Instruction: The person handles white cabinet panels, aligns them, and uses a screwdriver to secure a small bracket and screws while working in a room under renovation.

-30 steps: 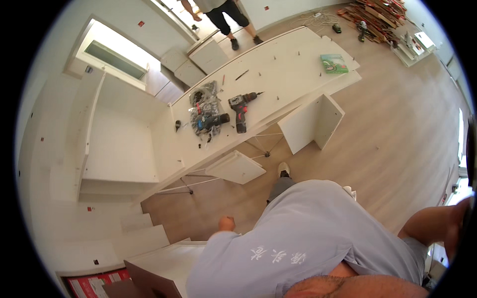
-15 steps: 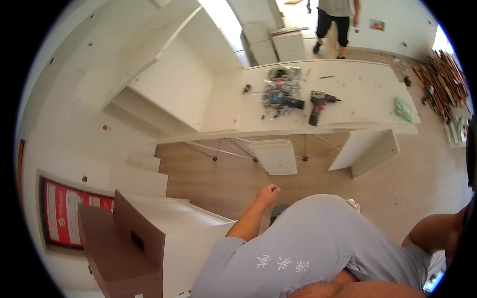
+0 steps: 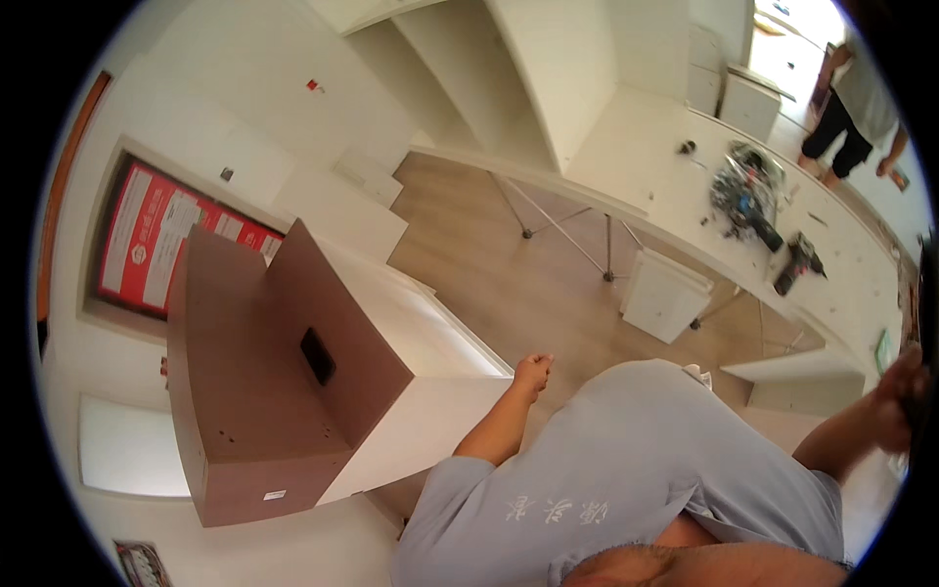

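My left hand [image 3: 533,373] is curled into a fist, with nothing visible in it. It rests at the corner of a white panel [image 3: 430,342] that lies low beside me. A brown open cabinet box [image 3: 254,391] with a small dark cut-out stands on that panel, to the left of the hand. My right hand [image 3: 900,391] is at the far right rim, raised and blurred, and I cannot tell whether it holds anything. My grey shirt fills the lower middle of the view.
A long white worktable [image 3: 665,186] on thin metal legs carries a cordless drill [image 3: 797,259] and a heap of tools [image 3: 743,191]. A white drawer box [image 3: 665,293] sits under it. Another person [image 3: 856,108] stands at the far end. A red printed sheet [image 3: 156,235] lies at the left.
The view has swung left and downward, bringing the brown cabinet box into the near left. My left hand stays at the white panel's corner. The worktable has slid to the upper right.
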`<state>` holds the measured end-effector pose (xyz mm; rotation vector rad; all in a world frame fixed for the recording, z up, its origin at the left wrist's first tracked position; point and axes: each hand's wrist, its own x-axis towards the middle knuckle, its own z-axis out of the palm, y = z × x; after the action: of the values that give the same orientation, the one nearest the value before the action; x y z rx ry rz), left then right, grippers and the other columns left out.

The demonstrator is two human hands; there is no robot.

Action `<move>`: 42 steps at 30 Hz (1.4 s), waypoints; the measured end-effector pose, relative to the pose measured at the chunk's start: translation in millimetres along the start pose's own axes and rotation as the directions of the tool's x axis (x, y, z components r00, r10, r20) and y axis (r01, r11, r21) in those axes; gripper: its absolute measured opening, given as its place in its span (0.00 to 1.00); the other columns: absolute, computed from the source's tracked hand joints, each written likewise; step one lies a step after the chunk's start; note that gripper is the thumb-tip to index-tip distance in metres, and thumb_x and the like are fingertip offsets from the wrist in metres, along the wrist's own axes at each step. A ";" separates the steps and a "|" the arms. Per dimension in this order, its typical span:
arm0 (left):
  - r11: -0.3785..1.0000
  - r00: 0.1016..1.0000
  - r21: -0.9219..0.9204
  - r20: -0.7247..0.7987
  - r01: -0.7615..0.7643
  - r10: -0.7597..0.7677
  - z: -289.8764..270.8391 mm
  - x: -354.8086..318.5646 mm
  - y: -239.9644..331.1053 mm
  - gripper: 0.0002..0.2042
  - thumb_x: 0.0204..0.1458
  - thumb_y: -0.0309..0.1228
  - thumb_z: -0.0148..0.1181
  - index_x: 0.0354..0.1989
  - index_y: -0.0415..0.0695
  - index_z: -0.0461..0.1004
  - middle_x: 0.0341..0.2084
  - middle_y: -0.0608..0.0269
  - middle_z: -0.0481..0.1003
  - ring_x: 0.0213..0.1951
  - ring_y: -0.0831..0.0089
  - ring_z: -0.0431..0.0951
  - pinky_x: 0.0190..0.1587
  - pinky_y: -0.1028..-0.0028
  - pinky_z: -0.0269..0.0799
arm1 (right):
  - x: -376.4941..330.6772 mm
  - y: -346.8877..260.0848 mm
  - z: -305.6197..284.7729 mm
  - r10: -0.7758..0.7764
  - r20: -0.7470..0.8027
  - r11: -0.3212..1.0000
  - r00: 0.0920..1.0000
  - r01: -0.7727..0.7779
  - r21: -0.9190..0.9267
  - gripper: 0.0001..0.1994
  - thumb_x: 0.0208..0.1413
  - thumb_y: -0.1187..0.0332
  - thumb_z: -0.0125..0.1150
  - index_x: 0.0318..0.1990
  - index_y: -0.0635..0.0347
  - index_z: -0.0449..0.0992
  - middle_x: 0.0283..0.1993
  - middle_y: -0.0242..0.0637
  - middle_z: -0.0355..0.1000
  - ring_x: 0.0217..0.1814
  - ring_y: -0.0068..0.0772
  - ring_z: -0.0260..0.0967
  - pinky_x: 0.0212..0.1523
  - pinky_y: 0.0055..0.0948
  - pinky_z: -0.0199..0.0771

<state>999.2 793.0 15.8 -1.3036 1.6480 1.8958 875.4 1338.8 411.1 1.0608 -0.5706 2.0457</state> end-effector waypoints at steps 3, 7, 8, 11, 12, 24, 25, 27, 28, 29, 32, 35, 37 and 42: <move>0.933 0.998 -0.356 0.026 0.059 -0.054 -21.5 11.9 26.8 0.04 0.64 0.33 0.59 0.43 0.50 0.75 0.26 0.70 0.73 0.27 0.77 0.75 0.27 0.77 0.73 | -66.0 85.0 -31.0 0.531 -0.248 0.662 0.810 -0.579 -0.476 0.26 0.66 0.52 0.59 0.67 0.47 0.63 0.54 0.36 0.73 0.47 0.29 0.74 0.38 0.18 0.74; 0.796 0.989 -0.597 0.151 0.101 -0.012 -30.0 59.4 53.4 0.03 0.65 0.30 0.58 0.43 0.50 0.75 0.30 0.69 0.76 0.31 0.77 0.76 0.31 0.76 0.78 | -173.4 187.3 -6.3 0.951 -0.249 -0.074 0.184 -0.647 -0.759 0.20 0.60 0.59 0.66 0.54 0.65 0.79 0.39 0.33 0.77 0.41 0.22 0.72 0.45 0.23 0.72; 0.824 0.987 -0.560 0.161 0.089 0.002 -31.5 71.3 63.3 0.03 0.65 0.31 0.58 0.43 0.49 0.75 0.31 0.69 0.76 0.31 0.77 0.76 0.32 0.76 0.78 | -202.4 212.6 -2.9 0.973 -0.214 -0.100 0.093 -0.661 -0.743 0.17 0.61 0.67 0.65 0.55 0.64 0.79 0.41 0.33 0.77 0.43 0.24 0.73 0.47 0.27 0.74; 0.881 0.988 -0.472 0.147 0.031 0.044 -48.7 104.4 101.9 0.05 0.64 0.33 0.60 0.44 0.48 0.75 0.30 0.70 0.75 0.31 0.78 0.76 0.33 0.76 0.77 | -228.8 295.7 25.1 0.992 0.011 -0.059 -0.125 -0.541 -0.839 0.16 0.59 0.69 0.69 0.52 0.65 0.81 0.44 0.39 0.80 0.42 0.28 0.75 0.46 0.30 0.75; 0.892 0.990 -0.452 0.134 0.019 0.047 -58.0 113.0 115.8 0.06 0.64 0.33 0.61 0.44 0.48 0.75 0.29 0.70 0.75 0.30 0.79 0.75 0.31 0.77 0.76 | -230.4 323.5 33.7 0.982 0.058 -0.040 -0.181 -0.494 -0.869 0.16 0.58 0.69 0.70 0.52 0.64 0.81 0.43 0.41 0.81 0.41 0.28 0.74 0.45 0.30 0.76; 0.745 0.998 -0.667 -0.063 -0.019 -0.031 -200.9 207.7 196.2 0.14 0.68 0.40 0.56 0.51 0.44 0.75 0.23 0.72 0.66 0.23 0.79 0.65 0.24 0.79 0.62 | -297.5 668.4 97.3 0.864 0.139 -0.103 -0.484 -0.440 -0.892 0.17 0.63 0.59 0.67 0.55 0.56 0.81 0.43 0.38 0.82 0.42 0.31 0.75 0.45 0.31 0.75; 0.756 0.996 -0.652 -0.090 -0.049 -0.013 -211.6 212.7 205.9 0.13 0.68 0.40 0.56 0.51 0.44 0.75 0.24 0.71 0.68 0.24 0.79 0.67 0.25 0.79 0.63 | -316.9 693.7 98.9 0.854 0.192 -0.056 -0.484 -0.452 -0.890 0.18 0.63 0.57 0.66 0.55 0.54 0.81 0.44 0.39 0.82 0.43 0.32 0.75 0.47 0.32 0.75; 0.744 0.989 -0.661 -0.150 -0.093 -0.009 -238.9 234.7 218.9 0.12 0.68 0.39 0.56 0.50 0.44 0.75 0.26 0.69 0.71 0.25 0.77 0.69 0.25 0.79 0.66 | -339.7 745.5 126.7 0.816 0.233 -0.025 -0.530 -0.433 -0.901 0.19 0.64 0.54 0.65 0.56 0.53 0.81 0.46 0.39 0.81 0.46 0.35 0.76 0.50 0.34 0.74; 0.728 0.986 -0.680 -0.167 -0.093 -0.030 -254.1 248.1 222.6 0.12 0.68 0.39 0.56 0.49 0.45 0.76 0.27 0.69 0.72 0.26 0.77 0.70 0.26 0.78 0.67 | -344.8 768.4 148.3 0.794 0.203 -0.054 -0.574 -0.399 -0.915 0.19 0.64 0.53 0.65 0.56 0.52 0.81 0.47 0.39 0.81 0.48 0.36 0.76 0.52 0.34 0.74; 0.704 0.979 -0.703 -0.195 -0.098 -0.059 -273.3 260.5 223.2 0.11 0.68 0.39 0.56 0.48 0.45 0.76 0.28 0.68 0.74 0.26 0.76 0.70 0.26 0.78 0.68 | -355.4 792.4 167.2 0.760 0.182 -0.078 -0.624 -0.365 -0.928 0.19 0.64 0.52 0.65 0.56 0.51 0.81 0.48 0.40 0.81 0.49 0.37 0.76 0.53 0.35 0.74; 0.667 0.992 -0.742 -0.118 -0.059 -0.044 -351.3 322.5 210.5 0.11 0.67 0.39 0.57 0.47 0.45 0.76 0.29 0.67 0.75 0.26 0.76 0.72 0.26 0.78 0.68 | -414.8 852.5 201.6 0.771 0.264 0.045 -0.580 -0.364 -0.930 0.20 0.63 0.51 0.65 0.57 0.49 0.80 0.48 0.40 0.81 0.51 0.38 0.77 0.54 0.35 0.74; 0.668 0.990 -0.744 -0.102 -0.008 -0.101 -412.3 355.4 288.8 0.10 0.66 0.39 0.58 0.44 0.45 0.75 0.28 0.68 0.74 0.25 0.77 0.71 0.24 0.79 0.66 | -456.8 897.2 226.1 0.827 0.158 -0.049 -0.540 -0.348 -0.936 0.20 0.63 0.52 0.65 0.58 0.50 0.80 0.49 0.39 0.81 0.52 0.39 0.77 0.55 0.35 0.74; 0.709 0.994 -0.704 -0.100 -0.033 -0.053 -461.4 375.9 348.6 0.11 0.66 0.40 0.59 0.44 0.45 0.75 0.28 0.69 0.74 0.24 0.79 0.70 0.23 0.80 0.65 | -459.7 928.8 258.9 0.807 0.143 -0.094 -0.572 -0.364 -0.927 0.21 0.63 0.52 0.65 0.58 0.52 0.80 0.49 0.39 0.81 0.51 0.38 0.77 0.56 0.34 0.74; 0.808 0.982 -0.570 -0.185 -0.147 0.048 -572.0 437.2 441.5 0.06 0.64 0.34 0.63 0.44 0.49 0.75 0.27 0.70 0.74 0.24 0.78 0.70 0.24 0.78 0.68 | -478.8 994.0 316.0 0.891 0.099 -0.107 -0.443 -0.418 -0.902 0.19 0.63 0.54 0.65 0.57 0.54 0.81 0.42 0.32 0.81 0.43 0.24 0.75 0.50 0.29 0.75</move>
<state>684.7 9.6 -8.3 -1.6563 1.2486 2.5501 433.7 313.7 144.7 1.3989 -3.3042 1.6372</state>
